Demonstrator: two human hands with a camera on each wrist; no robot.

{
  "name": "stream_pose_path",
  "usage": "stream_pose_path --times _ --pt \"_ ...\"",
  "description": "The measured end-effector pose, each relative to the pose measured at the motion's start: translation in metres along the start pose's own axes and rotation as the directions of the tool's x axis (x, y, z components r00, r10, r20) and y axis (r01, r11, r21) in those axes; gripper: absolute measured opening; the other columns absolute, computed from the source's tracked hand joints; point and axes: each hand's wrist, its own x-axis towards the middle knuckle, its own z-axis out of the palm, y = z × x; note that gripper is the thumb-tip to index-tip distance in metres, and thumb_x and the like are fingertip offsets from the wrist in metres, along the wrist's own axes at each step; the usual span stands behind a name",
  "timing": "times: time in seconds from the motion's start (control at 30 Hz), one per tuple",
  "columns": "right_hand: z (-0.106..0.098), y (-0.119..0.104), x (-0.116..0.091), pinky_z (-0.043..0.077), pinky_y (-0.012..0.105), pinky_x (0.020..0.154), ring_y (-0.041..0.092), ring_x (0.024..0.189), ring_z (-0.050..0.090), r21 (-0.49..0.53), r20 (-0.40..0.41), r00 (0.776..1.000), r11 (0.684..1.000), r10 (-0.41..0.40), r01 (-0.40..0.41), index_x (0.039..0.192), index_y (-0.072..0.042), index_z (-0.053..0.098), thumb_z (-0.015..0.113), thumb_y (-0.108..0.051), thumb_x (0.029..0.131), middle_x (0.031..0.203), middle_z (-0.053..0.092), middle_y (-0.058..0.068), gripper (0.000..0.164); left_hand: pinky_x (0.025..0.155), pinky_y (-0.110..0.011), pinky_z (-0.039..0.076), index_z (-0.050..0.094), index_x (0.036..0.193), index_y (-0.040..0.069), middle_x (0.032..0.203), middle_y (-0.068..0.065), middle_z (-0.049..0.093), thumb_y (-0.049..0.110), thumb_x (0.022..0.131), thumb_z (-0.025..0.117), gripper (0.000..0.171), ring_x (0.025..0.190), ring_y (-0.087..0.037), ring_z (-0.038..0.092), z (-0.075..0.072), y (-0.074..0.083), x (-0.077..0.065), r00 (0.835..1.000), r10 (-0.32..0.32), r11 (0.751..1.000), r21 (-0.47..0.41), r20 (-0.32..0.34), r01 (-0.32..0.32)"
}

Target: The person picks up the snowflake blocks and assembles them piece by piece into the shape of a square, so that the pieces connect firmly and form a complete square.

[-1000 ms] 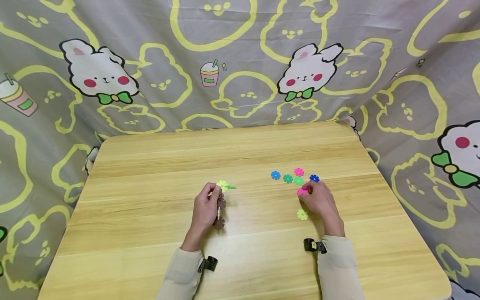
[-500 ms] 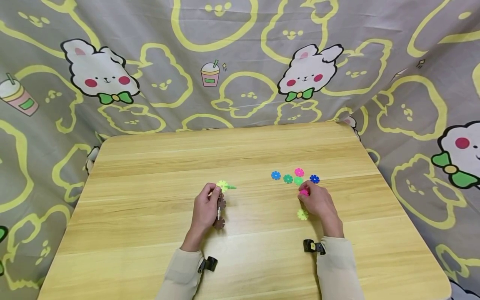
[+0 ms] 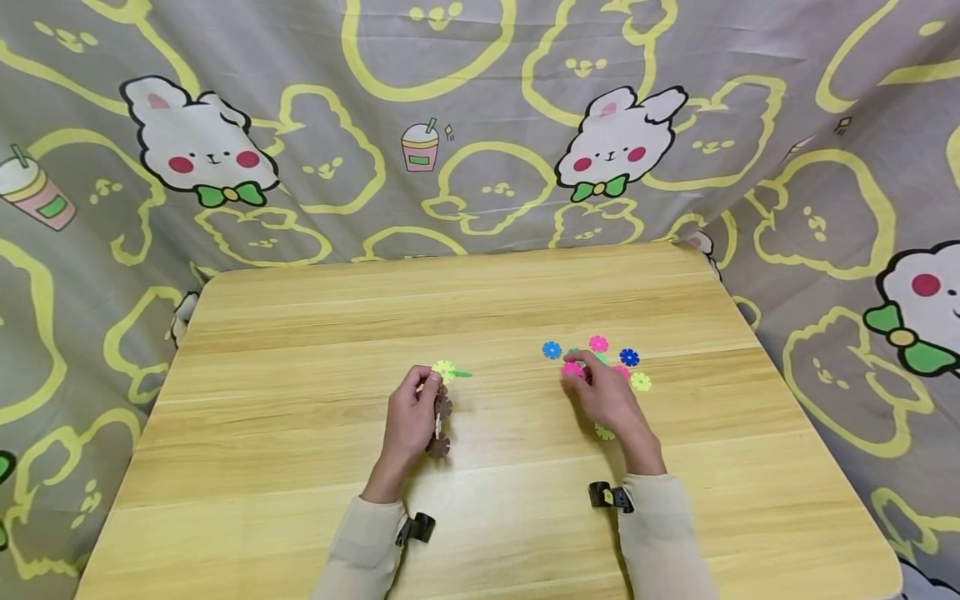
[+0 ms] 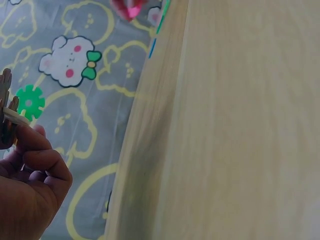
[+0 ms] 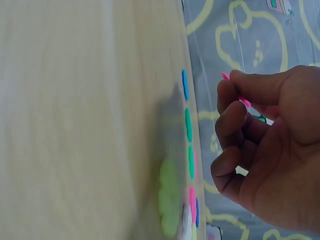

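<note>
My left hand (image 3: 408,421) holds a joined piece made of notched snowflake discs. Its parts include a yellow-green disc (image 3: 444,370) on top, a green disc (image 4: 31,102) jutting out sideways, brown discs (image 3: 438,447) lower down and a white one between. The palm and fingers hide some of the piece. Over to the right, a pink snowflake disc (image 3: 573,368) is pinched between thumb and forefinger of my right hand (image 3: 611,400). In the right wrist view only the edge of that pink disc (image 5: 245,101) shows, and the other fingers are curled.
Loose discs lie around the right hand on the wooden table (image 3: 375,317): a blue disc (image 3: 552,350), a dark blue disc (image 3: 629,357), a yellow disc (image 3: 641,382) and several others, partly covered by the hand. A patterned curtain (image 3: 300,142) hangs behind the table.
My right hand has moved left with the pink disc, uncovering a yellow disc and another pink one to its right. The left hand and its joined piece stay in place.
</note>
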Motion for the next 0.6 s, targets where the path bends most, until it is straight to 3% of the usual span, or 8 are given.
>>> stream_pose_path --times 0.3,0.6 --pt "0.007 -0.012 0.001 0.043 0.029 0.065 0.02 0.08 0.054 0.004 -0.032 0.998 0.998 -0.062 0.062 0.138 -0.024 0.05 0.052 -0.025 0.1 0.094 0.061 0.006 0.038 0.062 -0.024 0.05 0.06 0.1 0.007 0.086 -0.014 0.063 0.023 0.102 0.048 0.02 0.064 -0.011 0.062 -0.001 0.001 0.0 1.0 0.01 1.0 -0.001 -0.004 -0.01" --pt "0.013 -0.022 0.002 0.043 0.028 0.061 0.018 0.074 0.052 0.108 -0.058 0.989 0.984 -0.135 0.141 0.137 -0.019 0.052 0.056 -0.017 0.098 0.093 0.061 0.006 0.039 0.06 -0.024 0.05 0.06 0.1 0.007 0.085 -0.012 0.061 0.022 0.102 0.049 0.019 0.062 -0.011 0.06 -0.002 0.001 0.001 1.0 0.022 1.0 -0.014 -0.007 -0.022"
